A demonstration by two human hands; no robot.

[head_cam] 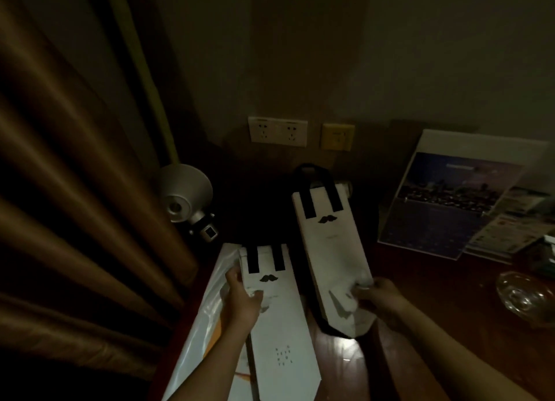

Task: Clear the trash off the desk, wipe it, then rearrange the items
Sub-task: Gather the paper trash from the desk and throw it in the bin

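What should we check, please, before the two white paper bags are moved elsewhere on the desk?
1. Left hand grips the left bag: ok.
2. Right hand grips the right bag at its lower end: ok.
3. Both bags empty: cannot tell.
4. Plastic bag lies under the left bag and might drag along: not ok.
5. Lamp stands apart from both bags: ok.
6. Glass ashtray sits apart from the right hand: ok.

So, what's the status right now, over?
Left hand grips left white bag. Right hand grips right white bag. Lamp stands behind them.
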